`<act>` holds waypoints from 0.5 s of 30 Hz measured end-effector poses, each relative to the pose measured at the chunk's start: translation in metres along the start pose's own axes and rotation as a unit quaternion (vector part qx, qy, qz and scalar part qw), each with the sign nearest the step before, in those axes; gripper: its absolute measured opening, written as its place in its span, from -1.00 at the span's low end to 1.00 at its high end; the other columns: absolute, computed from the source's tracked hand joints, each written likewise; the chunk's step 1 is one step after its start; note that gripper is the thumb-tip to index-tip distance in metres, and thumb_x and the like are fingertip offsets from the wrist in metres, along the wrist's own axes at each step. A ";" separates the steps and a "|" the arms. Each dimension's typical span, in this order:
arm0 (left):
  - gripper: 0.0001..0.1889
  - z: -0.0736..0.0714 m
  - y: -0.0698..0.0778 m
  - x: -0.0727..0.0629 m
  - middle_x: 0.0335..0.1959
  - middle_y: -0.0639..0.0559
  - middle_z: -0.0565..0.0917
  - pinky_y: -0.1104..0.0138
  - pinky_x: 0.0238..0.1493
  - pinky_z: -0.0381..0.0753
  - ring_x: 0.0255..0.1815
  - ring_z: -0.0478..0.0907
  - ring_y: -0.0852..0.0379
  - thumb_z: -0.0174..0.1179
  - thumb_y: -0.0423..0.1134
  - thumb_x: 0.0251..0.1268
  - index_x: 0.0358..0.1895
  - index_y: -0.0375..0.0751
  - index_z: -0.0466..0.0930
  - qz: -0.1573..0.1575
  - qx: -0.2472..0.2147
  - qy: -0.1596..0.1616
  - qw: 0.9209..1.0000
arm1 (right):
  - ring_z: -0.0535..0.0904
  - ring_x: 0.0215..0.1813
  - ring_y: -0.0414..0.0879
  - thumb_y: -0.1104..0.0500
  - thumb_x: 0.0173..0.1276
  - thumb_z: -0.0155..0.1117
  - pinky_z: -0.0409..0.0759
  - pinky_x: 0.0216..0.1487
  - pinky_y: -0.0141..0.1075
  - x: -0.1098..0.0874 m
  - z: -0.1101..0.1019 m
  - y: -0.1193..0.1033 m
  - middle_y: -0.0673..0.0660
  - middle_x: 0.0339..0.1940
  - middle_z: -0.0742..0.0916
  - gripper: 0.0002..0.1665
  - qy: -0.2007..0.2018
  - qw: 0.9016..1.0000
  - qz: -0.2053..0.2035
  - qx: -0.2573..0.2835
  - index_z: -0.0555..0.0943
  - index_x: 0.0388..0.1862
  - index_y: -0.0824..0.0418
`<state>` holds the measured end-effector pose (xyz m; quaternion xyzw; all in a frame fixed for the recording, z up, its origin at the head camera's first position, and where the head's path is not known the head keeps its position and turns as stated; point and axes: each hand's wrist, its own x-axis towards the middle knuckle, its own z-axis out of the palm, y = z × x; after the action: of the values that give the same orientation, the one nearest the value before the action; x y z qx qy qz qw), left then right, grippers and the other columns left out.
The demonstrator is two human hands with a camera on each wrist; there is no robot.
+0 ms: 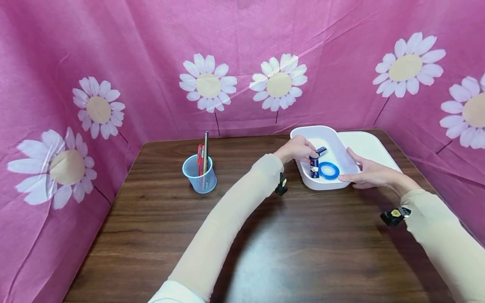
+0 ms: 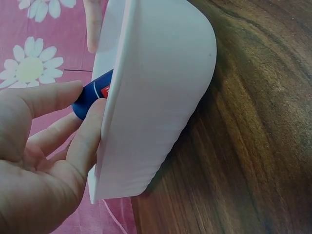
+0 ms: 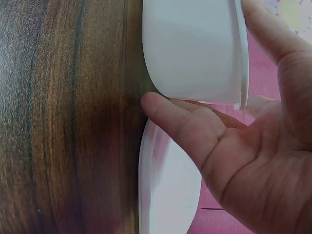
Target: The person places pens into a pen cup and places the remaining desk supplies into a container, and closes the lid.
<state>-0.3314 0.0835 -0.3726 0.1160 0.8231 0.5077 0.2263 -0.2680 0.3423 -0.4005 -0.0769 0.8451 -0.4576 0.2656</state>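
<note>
My left hand (image 1: 299, 149) reaches over the near-left rim of a white plastic container (image 1: 319, 184) and pinches a dark blue cylinder (image 2: 90, 97) with a red label patch. A second dark cylinder (image 1: 321, 151) lies inside, along with a blue ring (image 1: 329, 171) that looks like a tape roll. At the container's right corner, my right hand (image 1: 367, 171) holds the rim, thumb over the edge. In the right wrist view, its other fingers (image 3: 170, 117) lie low along the container's outer wall.
A white lid or tray (image 1: 369, 147) lies on the brown wooden table (image 1: 265, 235), right of the container. Farther left stands a light blue mesh pen cup (image 1: 201, 183) with red and dark pens (image 1: 201, 160). A pink flowered curtain (image 1: 242, 25) hangs behind the table and at its sides.
</note>
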 end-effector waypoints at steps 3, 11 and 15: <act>-0.78 0.001 0.000 -0.001 -0.17 -0.10 0.76 0.44 -0.26 0.69 -0.23 0.71 0.12 0.38 -0.40 0.29 -0.03 -0.36 0.75 -0.011 0.002 0.004 1.000 | 0.29 0.39 0.31 0.02 0.44 0.38 0.64 0.09 0.00 -0.001 0.001 0.001 0.54 0.58 -0.25 0.35 -0.001 1.000 0.000 0.001 -0.56 0.61 0.04; -0.90 0.003 0.008 -0.001 -0.26 -0.09 0.73 0.40 -0.25 0.70 -0.32 0.70 0.11 0.38 -0.44 0.25 -0.20 -0.40 0.77 -0.040 0.029 0.027 0.998 | 0.24 0.41 0.36 0.02 0.43 0.38 0.64 0.10 0.01 -0.001 0.001 0.002 0.54 0.58 -0.24 0.36 0.001 1.000 -0.002 0.004 -0.55 0.61 0.04; -0.90 0.007 0.014 0.002 -0.36 -0.06 0.66 0.42 -0.35 0.69 -0.43 0.68 0.14 0.40 -0.45 0.18 -0.34 -0.40 0.66 -0.060 0.080 0.035 0.994 | 0.28 0.39 0.32 0.02 0.43 0.38 0.65 0.09 -0.01 0.000 0.000 0.003 0.55 0.58 -0.22 0.35 0.005 1.000 -0.001 0.001 -0.55 0.61 0.03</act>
<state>-0.3306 0.0959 -0.3635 0.0668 0.8741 0.4293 0.2174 -0.2672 0.3437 -0.4027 -0.0756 0.8455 -0.4596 0.2612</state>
